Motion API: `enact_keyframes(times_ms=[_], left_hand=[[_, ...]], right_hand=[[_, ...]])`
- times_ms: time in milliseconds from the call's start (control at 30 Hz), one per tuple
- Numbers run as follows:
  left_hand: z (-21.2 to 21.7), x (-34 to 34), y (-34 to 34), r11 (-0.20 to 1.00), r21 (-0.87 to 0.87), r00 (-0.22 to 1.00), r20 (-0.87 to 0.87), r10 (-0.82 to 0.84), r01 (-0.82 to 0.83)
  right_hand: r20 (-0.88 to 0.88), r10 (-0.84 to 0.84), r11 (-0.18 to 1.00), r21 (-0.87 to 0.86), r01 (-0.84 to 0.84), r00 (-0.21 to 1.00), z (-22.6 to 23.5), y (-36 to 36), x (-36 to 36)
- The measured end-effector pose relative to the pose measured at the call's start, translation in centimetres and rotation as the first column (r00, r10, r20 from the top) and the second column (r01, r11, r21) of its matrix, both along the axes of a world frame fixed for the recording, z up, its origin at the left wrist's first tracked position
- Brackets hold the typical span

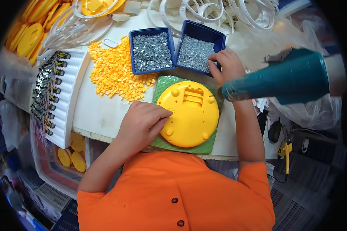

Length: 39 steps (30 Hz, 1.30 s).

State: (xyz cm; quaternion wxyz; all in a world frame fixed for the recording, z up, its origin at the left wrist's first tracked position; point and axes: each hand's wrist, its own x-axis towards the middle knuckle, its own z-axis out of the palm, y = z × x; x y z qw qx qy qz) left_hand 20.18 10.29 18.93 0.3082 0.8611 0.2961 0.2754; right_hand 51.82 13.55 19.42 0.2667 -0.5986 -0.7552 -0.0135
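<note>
Round yellow plastic housing [187, 119], battery compartment [193, 96] facing up, lies on a green square mat [162, 144] at the table's front edge, as I see it through the head camera. The left hand [140, 119] rests on its left side, fingers loosely bent, thumb tucked close, apparently to steady it; I cannot tell whether a small piece sits between the fingertips. The right hand [229, 67] is at the near right corner of a blue rectangular plastic bin [204, 32], thumb and forefinger slightly parted; whether they hold anything, I cannot tell.

A teal tapered cylindrical tool [281, 79] crosses in front of the right wrist, its narrow end by the housing's right edge, probably hung there for easy reach. 2 bins of small silver metal pieces [152, 52] stand side by side just beyond the mat, likely to keep pieces sorted. Left of them spreads a heap of small yellow plastic pieces [117, 69]. Farther left, a white ribbed tray [71, 92] bears wired dark components [44, 88], seemingly lined up to keep leads untangled. White plastic rings [198, 13] crowd the far edge.
</note>
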Motion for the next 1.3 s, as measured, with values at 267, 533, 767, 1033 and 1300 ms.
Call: enact_keyframes(times_ms=[267, 533, 767, 1033, 1300], left_hand=[[-0.3, 0.1, 0.0, 1.0, -0.026, 1.0, 0.013, 0.005, -0.005], [0.1, 0.4, 0.3, 0.989, 0.072, 0.989, -0.077, -0.125, 0.13], [0.2, 0.7, 0.3, 0.973, 0.159, 0.983, -0.096, -0.154, 0.168], [0.2, 0.8, 0.6, 0.968, 0.177, 0.982, -0.099, -0.161, 0.177], [0.5, 3.1, 6.4, 0.956, 0.217, 0.979, -0.004, -0.202, 0.198]], right_hand=[[-0.198, -0.119, 0.993, -0.026, 0.116, 0.973, 1.2, -7.2, -2.5], [-0.346, -0.252, 0.968, -0.094, 0.234, 0.904, 0.0, -12.2, -3.1], [-0.391, -0.272, 0.962, -0.094, 0.256, 0.879, -0.1, -12.9, -3.1], [-0.391, -0.246, 0.969, -0.098, 0.225, 0.887, -0.2, -12.4, -3.2], [-0.404, -0.244, 0.97, -0.086, 0.229, 0.881, -0.4, -11.4, -3.1]])
